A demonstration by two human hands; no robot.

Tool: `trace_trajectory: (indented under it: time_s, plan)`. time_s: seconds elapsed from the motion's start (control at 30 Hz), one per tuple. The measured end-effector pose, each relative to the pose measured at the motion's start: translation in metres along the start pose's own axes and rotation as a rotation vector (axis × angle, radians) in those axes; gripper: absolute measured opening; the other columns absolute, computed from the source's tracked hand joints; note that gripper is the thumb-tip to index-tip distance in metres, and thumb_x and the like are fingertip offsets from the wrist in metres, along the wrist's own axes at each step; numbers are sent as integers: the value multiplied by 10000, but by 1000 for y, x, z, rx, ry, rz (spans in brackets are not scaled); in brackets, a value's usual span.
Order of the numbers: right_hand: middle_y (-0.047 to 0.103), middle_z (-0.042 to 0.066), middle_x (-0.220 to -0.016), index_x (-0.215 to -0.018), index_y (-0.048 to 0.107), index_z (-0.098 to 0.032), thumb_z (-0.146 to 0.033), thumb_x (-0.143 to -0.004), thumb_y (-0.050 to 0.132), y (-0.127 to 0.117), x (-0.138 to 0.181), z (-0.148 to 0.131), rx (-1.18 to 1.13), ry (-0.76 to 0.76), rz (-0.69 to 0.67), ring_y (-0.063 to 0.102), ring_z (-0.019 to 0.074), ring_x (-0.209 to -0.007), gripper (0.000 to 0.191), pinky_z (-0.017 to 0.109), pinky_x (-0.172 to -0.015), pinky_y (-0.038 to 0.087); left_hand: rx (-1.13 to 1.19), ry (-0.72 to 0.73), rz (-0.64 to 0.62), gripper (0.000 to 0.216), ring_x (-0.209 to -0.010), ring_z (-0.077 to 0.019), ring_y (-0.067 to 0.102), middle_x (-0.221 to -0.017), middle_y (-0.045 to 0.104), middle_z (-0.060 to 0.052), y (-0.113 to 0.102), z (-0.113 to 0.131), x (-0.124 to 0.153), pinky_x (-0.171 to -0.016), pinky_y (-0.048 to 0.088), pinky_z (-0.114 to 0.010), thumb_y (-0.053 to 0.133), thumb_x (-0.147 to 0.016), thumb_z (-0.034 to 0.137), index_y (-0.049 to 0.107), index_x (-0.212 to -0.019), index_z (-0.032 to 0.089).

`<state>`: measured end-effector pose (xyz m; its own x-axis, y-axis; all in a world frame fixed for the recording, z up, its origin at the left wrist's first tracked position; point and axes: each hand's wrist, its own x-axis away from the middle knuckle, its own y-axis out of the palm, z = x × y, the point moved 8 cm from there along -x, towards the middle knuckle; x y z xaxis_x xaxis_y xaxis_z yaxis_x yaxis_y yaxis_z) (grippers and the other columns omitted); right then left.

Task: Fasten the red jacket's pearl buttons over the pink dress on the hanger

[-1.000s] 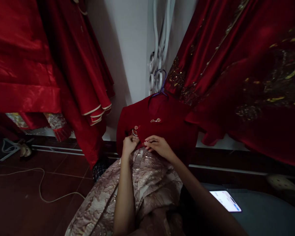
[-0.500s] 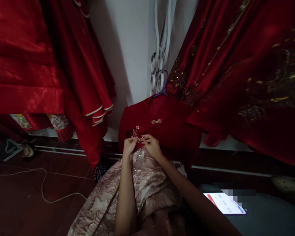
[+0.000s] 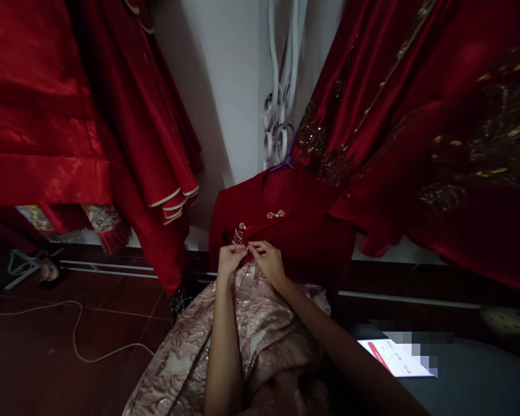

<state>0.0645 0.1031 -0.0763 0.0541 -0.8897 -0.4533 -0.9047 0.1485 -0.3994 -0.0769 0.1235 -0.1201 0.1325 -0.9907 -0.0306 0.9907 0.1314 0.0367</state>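
A small dark red jacket [image 3: 299, 231] hangs in front of me on a purple hanger [image 3: 281, 162]. It carries jewelled clasps [image 3: 275, 214] down its front. My left hand [image 3: 230, 259] and my right hand [image 3: 266, 260] meet at its lower front edge. Both pinch a small beaded clasp [image 3: 248, 247] between their fingertips. Under my forearms lies a pale pink and gold brocade skirt [image 3: 242, 341], which joins the jacket's hem.
Long red satin garments [image 3: 82, 127] hang at the left, and red gowns with gold embroidery [image 3: 429, 133] at the right. A white wall [image 3: 229, 86] with a scrolled white rack [image 3: 281, 86] stands behind. A cord [image 3: 75, 341] trails over the dark tiled floor. A lit phone [image 3: 394, 358] lies on a grey surface.
My right hand has slid left along the hem until its fingertips meet those of my left hand at the clasp. The view has shifted slightly.
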Motion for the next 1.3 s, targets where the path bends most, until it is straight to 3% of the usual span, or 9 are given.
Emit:
trace_trajectory:
  time_s: [0.23,0.43,0.57,0.7,0.97,1.13,1.3]
  plan:
    - [647,53,-946,-947,656,-201,-274,-816,502,-1,-3,-2,19,-17,-10,627,136,-741,215,243,-647,525,-131,79,-25,183,-689,-145,626,-766,701,-82,-2,2,-1,-716,488,-272,680,-598,225,706,-739,112]
    - [618,48,-1074,-1071,612,-232,-211,-789,497,-13,7,-5,-18,-5,-214,631,123,-777,305,232,-644,544,-55,88,-69,212,-676,-93,605,-761,665,-53,1,8,0,-686,483,-216,631,-569,58,636,-774,111]
    - [605,53,-1101,-1135,565,-226,-196,-782,492,-23,27,-4,-26,-30,-254,613,144,-904,363,278,-767,534,-115,110,-127,222,-665,-87,595,-766,655,-47,4,9,-1,-660,475,-204,669,-549,73,617,-760,118]
    - [568,84,-1159,-1183,517,-201,-219,-775,519,-17,34,1,17,-80,-230,561,178,-1030,408,336,-894,476,-143,131,-180,214,-667,-114,612,-733,669,-60,9,7,-1,-687,489,-241,713,-560,170,637,-749,108]
    - [595,108,-1040,-1198,439,-171,-328,-813,520,-7,24,16,-88,8,-77,593,168,-925,424,334,-805,509,-171,136,-140,310,-709,-163,644,-785,704,-94,6,11,2,-697,502,-271,736,-568,349,699,-769,117]
    - [574,111,-1109,-1222,433,-197,-337,-810,523,-2,29,26,-110,27,-61,575,183,-997,444,347,-836,502,-279,163,-25,285,-671,-147,638,-743,698,-77,3,14,0,-654,487,-242,721,-586,361,697,-755,133]
    - [568,119,-1130,-1217,445,-185,-355,-811,525,-1,29,30,-122,24,-62,571,184,-1012,447,338,-847,497,-325,237,-43,247,-676,-128,627,-752,686,-61,8,20,2,-664,479,-226,682,-640,350,674,-771,141]
